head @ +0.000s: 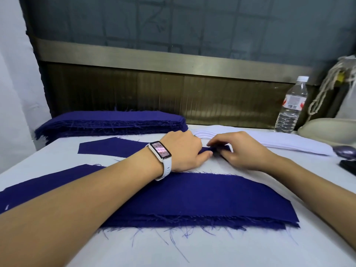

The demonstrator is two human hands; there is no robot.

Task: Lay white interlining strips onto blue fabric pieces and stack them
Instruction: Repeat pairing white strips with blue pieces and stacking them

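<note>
A single blue fabric piece (107,149) lies flat in the middle of the table. My left hand (183,151), with a white watch on its wrist, and my right hand (238,151) meet at its right end, and both pinch the fabric there. A stack of white interlining strips (285,141) lies just behind my right hand. A thick pile of blue pieces (111,122) sits at the back left. A low stack of blue pieces (202,199) with frayed edges lies near me, under my left forearm.
A clear water bottle (292,105) stands at the back right beside a cream object with cords (327,93). A dark object (346,153) lies at the right edge. A brown panel (173,93) backs the white-covered table (212,251).
</note>
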